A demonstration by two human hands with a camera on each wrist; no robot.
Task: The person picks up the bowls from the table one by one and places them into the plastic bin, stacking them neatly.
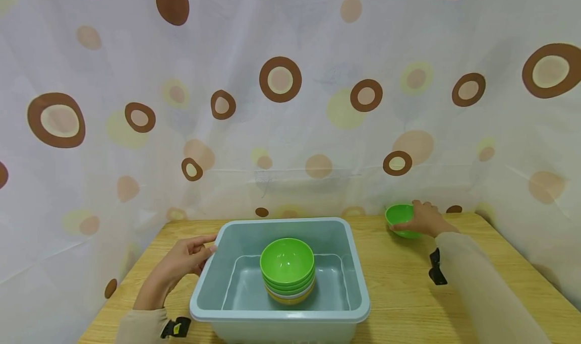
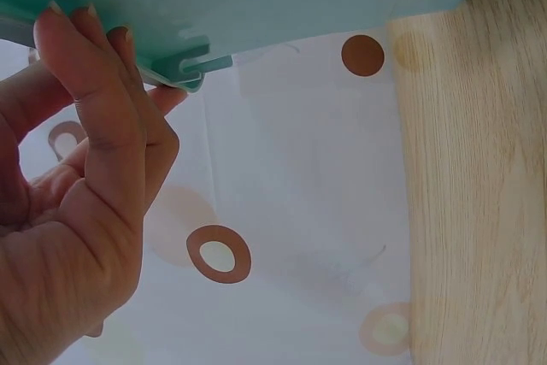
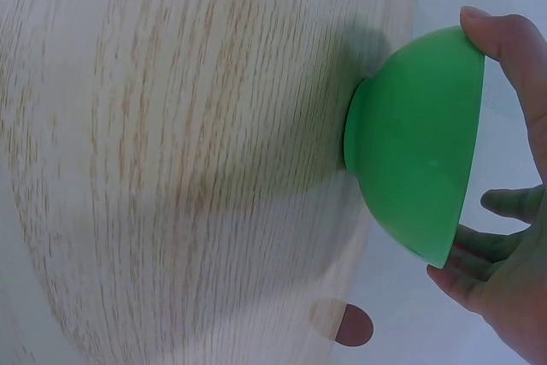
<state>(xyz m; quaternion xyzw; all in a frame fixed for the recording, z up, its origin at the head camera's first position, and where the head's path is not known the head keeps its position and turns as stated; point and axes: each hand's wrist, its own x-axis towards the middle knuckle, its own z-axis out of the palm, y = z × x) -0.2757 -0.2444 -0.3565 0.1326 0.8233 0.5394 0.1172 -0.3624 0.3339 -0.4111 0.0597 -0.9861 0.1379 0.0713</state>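
My right hand [image 1: 424, 219] holds a green bowl [image 1: 398, 214] by its rim at the back right of the table. In the right wrist view, thumb and fingers grip opposite sides of the rim, and the foot of this upright bowl [image 3: 419, 147] is close over the wood. At the left rim of a light blue-grey plastic basin [image 1: 281, 314], my left hand [image 1: 181, 257] grips the edge; in the left wrist view its fingertips lie against the outer wall. Inside the basin stands a stack of bowls [image 1: 288, 263], green ones above a white and a yellow one.
The wooden table [image 1: 399, 283] carries the basin at its front middle. A white curtain [image 1: 290, 142] with brown and yellow spots hangs right behind the table and along both sides. Black straps [image 1: 437, 267] sit at both wrists.
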